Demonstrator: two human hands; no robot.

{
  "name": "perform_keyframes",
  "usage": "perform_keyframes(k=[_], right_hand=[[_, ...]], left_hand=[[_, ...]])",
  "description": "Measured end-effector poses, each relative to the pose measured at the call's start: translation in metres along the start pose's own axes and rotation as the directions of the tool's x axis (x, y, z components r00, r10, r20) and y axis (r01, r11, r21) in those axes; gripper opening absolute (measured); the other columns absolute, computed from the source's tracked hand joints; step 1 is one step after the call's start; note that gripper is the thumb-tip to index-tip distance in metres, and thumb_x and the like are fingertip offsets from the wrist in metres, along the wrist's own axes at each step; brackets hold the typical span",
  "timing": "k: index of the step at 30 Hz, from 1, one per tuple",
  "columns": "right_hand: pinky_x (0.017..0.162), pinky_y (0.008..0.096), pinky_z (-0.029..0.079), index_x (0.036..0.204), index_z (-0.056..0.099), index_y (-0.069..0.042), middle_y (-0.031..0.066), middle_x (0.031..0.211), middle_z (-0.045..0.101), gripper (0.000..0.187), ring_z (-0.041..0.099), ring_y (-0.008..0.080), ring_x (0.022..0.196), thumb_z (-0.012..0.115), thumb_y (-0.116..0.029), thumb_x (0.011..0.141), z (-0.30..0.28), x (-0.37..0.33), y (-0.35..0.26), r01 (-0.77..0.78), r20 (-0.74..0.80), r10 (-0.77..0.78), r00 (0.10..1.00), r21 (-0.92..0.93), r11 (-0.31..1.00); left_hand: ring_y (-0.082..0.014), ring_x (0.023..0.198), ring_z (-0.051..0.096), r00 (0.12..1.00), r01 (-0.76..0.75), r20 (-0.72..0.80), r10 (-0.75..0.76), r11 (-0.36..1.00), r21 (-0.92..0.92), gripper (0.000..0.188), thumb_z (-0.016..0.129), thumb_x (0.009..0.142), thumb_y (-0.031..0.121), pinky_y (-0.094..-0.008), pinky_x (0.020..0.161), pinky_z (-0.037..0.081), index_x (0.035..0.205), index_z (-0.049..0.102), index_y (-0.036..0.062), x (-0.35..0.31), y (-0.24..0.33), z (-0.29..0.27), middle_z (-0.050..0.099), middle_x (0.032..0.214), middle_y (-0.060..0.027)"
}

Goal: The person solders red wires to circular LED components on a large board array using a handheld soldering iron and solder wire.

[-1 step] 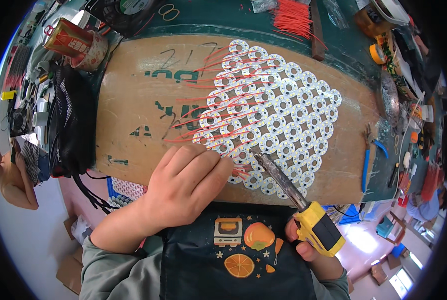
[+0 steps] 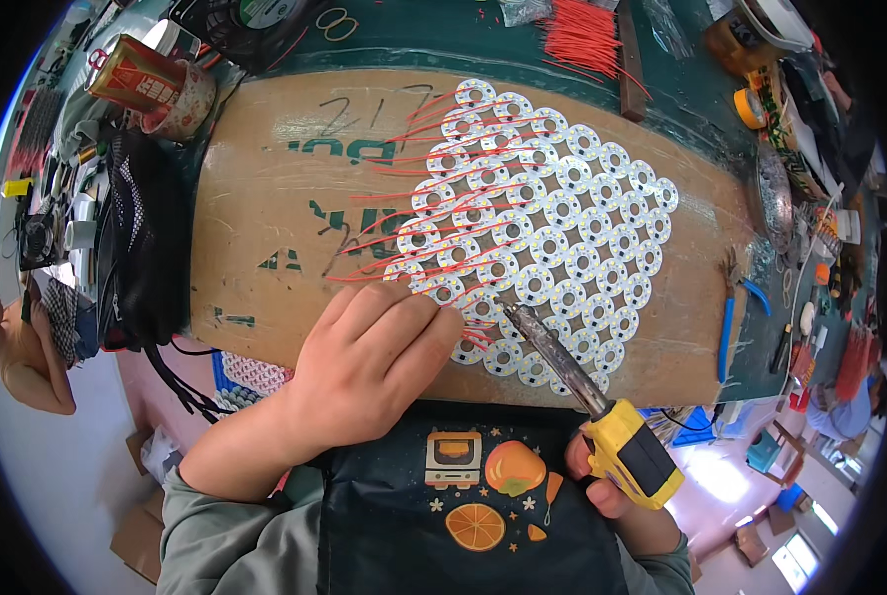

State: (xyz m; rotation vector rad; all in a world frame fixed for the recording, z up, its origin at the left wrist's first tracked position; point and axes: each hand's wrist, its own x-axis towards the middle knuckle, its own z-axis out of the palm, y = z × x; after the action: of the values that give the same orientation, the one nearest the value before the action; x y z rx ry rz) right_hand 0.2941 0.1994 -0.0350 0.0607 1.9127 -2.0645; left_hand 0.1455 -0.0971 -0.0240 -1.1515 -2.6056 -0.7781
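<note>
White ring-shaped LED boards (image 2: 564,209) lie in close slanting rows on a brown cardboard sheet (image 2: 265,198). Thin red wires (image 2: 384,225) run leftward from many of the rings in the left rows. My left hand (image 2: 369,357) is closed over the lower left rings, palm down, and red wire ends stick out beside its fingertips. The exact pinch is hidden under the fingers. In my right hand (image 2: 602,476) is the yellow handle of a soldering iron (image 2: 562,362). Its dark metal barrel slants up leftward, and the tip is at a ring just right of my left fingers.
Blue-handled pliers (image 2: 728,317) lie on the cardboard's right side. A bundle of red wires (image 2: 579,40) rests behind, beside a dark bar (image 2: 630,59). At left are a black mesh bag (image 2: 141,238) and a cup (image 2: 180,104). Another person (image 2: 22,347) is at far left.
</note>
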Motion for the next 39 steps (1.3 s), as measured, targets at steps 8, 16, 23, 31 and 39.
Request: perform_keyframes(k=[8, 16, 23, 31, 39], right_hand=[[0.053, 0.0320, 0.042, 0.080, 0.058, -0.010, 0.0038, 0.072, 0.058, 0.037, 0.057, 0.0229, 0.059, 0.074, -0.043, 0.083, -0.001, 0.001, 0.003, -0.035, 0.029, 0.038, 0.999, -0.095, 0.995], [0.052, 0.0327, 0.042, 0.079, 0.058, -0.011, 0.0036, 0.071, 0.058, 0.038, 0.057, 0.0235, 0.058, 0.073, -0.045, 0.084, -0.005, 0.003, 0.007, -0.017, 0.078, 0.029, 0.997, -0.154, 0.988], [0.052, 0.0328, 0.043, 0.079, 0.059, -0.011, 0.0032, 0.071, 0.058, 0.036, 0.058, 0.0230, 0.057, 0.072, -0.043, 0.085, 0.001, 0.004, 0.005, 0.010, -0.003, -0.011, 1.000, -0.131, 0.991], [0.051, 0.0331, 0.043, 0.080, 0.059, -0.010, 0.0032, 0.071, 0.058, 0.034, 0.057, 0.0237, 0.056, 0.070, -0.041, 0.087, 0.001, 0.005, 0.008, 0.059, 0.023, -0.056, 0.998, -0.174, 0.983], [0.051, 0.0295, 0.040, 0.082, 0.061, -0.007, 0.0026, 0.070, 0.058, 0.033, 0.054, 0.0179, 0.055, 0.073, -0.037, 0.085, 0.006, 0.006, 0.003, 0.031, -0.035, -0.031, 0.999, -0.008, 1.000]], left_hand=[[-0.0257, 0.087, 0.062, 1.000, -0.004, 0.017, 0.004, 1.000, -0.021, 0.040, 0.072, 0.066, 0.003, -0.0365, 0.077, 0.050, 0.106, 0.068, 0.0014, -0.003, -0.007, 0.004, 0.064, 0.096, -0.0077], [-0.0260, 0.087, 0.062, 1.000, 0.010, 0.018, -0.010, 1.000, -0.005, 0.039, 0.071, 0.066, 0.002, -0.0368, 0.077, 0.050, 0.105, 0.068, 0.0018, -0.003, -0.006, 0.005, 0.064, 0.096, -0.0078], [-0.0267, 0.086, 0.061, 1.000, -0.003, 0.019, 0.003, 1.000, -0.016, 0.038, 0.069, 0.066, 0.005, -0.0375, 0.077, 0.050, 0.103, 0.068, 0.0002, -0.002, -0.006, 0.004, 0.063, 0.095, -0.0090], [-0.0271, 0.087, 0.061, 1.000, 0.000, 0.022, 0.001, 1.000, -0.023, 0.038, 0.068, 0.066, 0.006, -0.0379, 0.078, 0.050, 0.104, 0.067, 0.0002, -0.001, -0.006, 0.003, 0.063, 0.095, -0.0091], [-0.0268, 0.087, 0.061, 0.999, 0.020, 0.051, -0.020, 1.000, -0.006, 0.037, 0.070, 0.068, 0.005, -0.0375, 0.079, 0.050, 0.105, 0.067, 0.0013, 0.000, -0.004, 0.002, 0.064, 0.096, -0.0083]])
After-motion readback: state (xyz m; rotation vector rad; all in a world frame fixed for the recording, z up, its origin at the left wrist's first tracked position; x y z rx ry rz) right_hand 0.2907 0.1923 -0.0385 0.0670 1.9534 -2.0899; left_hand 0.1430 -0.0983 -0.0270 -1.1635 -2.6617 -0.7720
